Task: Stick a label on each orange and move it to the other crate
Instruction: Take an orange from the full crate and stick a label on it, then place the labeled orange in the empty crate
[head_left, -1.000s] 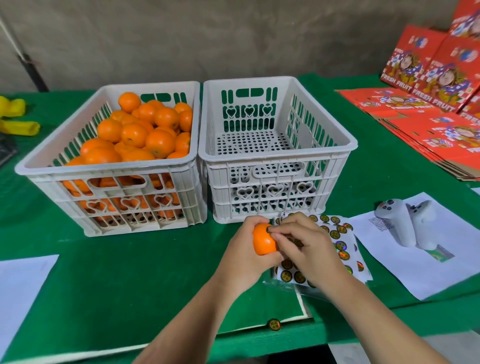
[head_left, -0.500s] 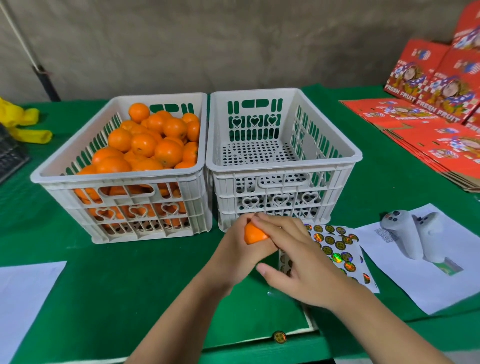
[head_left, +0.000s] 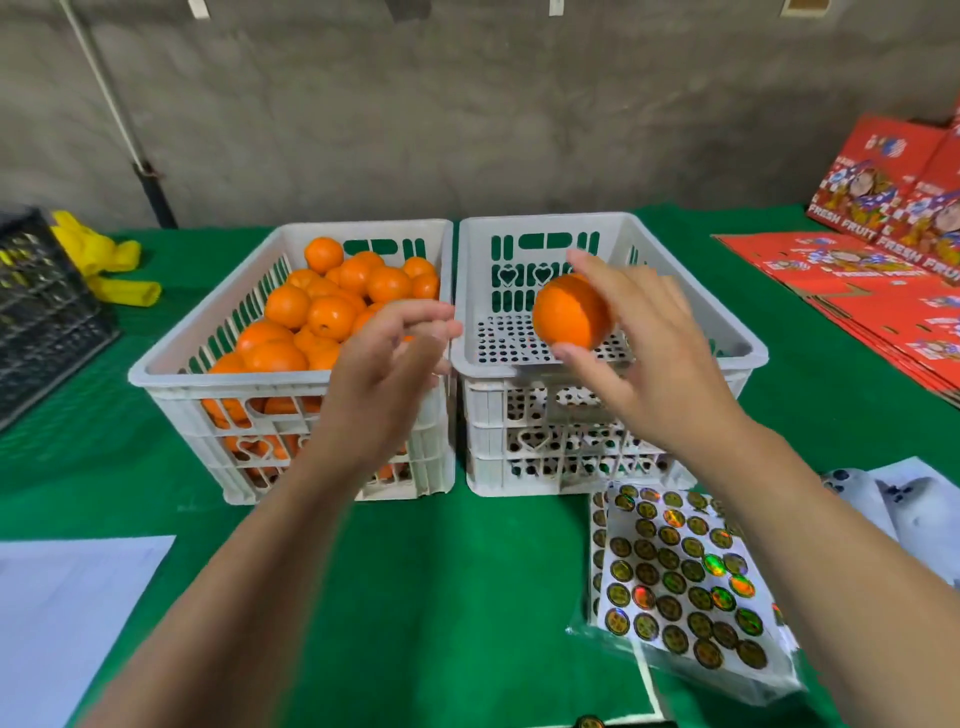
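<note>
My right hand (head_left: 644, 358) holds one orange (head_left: 569, 318) between thumb and fingers, above the near part of the right white crate (head_left: 737, 345), whose perforated floor shows no fruit. No label shows on the orange's visible side. My left hand (head_left: 382, 384) hovers with loosely curled fingers over the near right corner of the left white crate (head_left: 171, 376), gripping nothing. That crate is piled with several oranges (head_left: 327, 312). A sheet of round holographic labels (head_left: 680, 577) lies on the green cloth in front of the right crate.
Flat red fruit cartons (head_left: 883, 291) are stacked at the right. White controllers (head_left: 878, 499) lie on paper beside the labels. A black crate (head_left: 41, 306) and a yellow object (head_left: 104, 260) sit far left. A white sheet (head_left: 67, 613) lies near left. One loose label (head_left: 589, 722) lies at the table's edge.
The orange has passed from my left hand to my right hand, which lifted it up over the right crate. My left hand let go and moved toward the left crate.
</note>
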